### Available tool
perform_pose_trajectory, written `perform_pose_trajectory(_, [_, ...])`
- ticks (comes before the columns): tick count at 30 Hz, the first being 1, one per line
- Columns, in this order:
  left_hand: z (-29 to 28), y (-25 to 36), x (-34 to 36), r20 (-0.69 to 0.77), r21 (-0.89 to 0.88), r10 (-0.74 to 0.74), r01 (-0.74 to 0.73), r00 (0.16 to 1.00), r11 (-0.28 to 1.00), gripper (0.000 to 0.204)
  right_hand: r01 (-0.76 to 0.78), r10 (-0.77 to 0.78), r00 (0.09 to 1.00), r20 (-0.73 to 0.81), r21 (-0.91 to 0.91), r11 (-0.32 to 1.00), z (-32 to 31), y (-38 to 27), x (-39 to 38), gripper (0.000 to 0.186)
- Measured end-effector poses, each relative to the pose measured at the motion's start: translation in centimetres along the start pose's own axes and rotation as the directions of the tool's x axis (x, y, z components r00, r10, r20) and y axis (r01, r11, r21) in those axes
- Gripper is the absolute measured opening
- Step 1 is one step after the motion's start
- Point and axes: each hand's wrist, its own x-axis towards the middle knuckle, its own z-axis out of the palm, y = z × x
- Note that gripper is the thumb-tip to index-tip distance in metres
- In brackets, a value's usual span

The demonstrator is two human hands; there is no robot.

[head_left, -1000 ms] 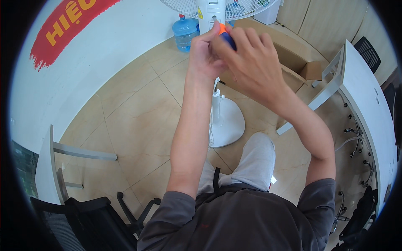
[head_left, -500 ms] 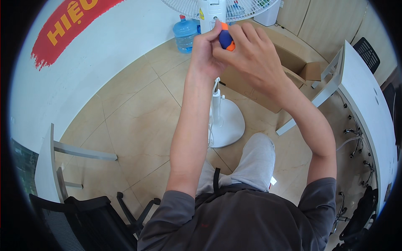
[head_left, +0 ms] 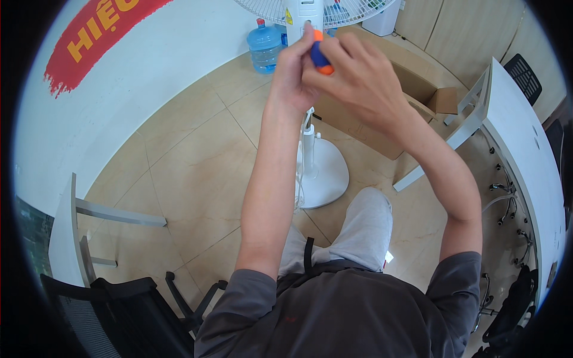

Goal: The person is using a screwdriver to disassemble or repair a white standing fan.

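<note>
At the top centre a white pedestal fan (head_left: 304,13) faces away, its wire cage spreading behind the white motor housing. My right hand (head_left: 364,77) is closed around a blue and orange handle (head_left: 319,53), which looks like a screwdriver's; its tip is hidden. Beside it, my left hand (head_left: 291,74) is closed, thumb pointing up against the lower housing near a small round hole. Its other fingers are out of sight behind the thumb and my right hand, so what they grip is hidden. The fan's round white base (head_left: 328,176) stands on the floor below my wrists.
Behind my right forearm is an open cardboard box (head_left: 364,131). A blue water bottle (head_left: 264,48) stands by the wall on the left. White desks (head_left: 513,131) line the right side; a black mesh chair (head_left: 125,316) sits at the lower left. A white cord hangs along the fan's pole.
My right hand has turned slightly on the handle, and less of the orange end shows. The left thumb has shifted up a little against the housing.
</note>
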Motion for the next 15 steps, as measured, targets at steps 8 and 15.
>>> perform_pose_trajectory(8, [-0.6, 0.2, 0.6, 0.006, -0.081, -0.07, 0.07, 0.998, 0.994, 0.029, -0.304, 0.304, 0.953, 0.012, -0.017, 0.953, 0.4, -1.9, -1.1, 0.028])
perform_pose_trajectory(15, [-0.1, 0.1, -0.1, -0.009, -0.001, -0.042, 0.042, 0.999, 0.999, 0.025, -0.205, 0.205, 0.978, -0.03, 0.006, 0.979, 0.4, -1.3, -0.9, 0.026])
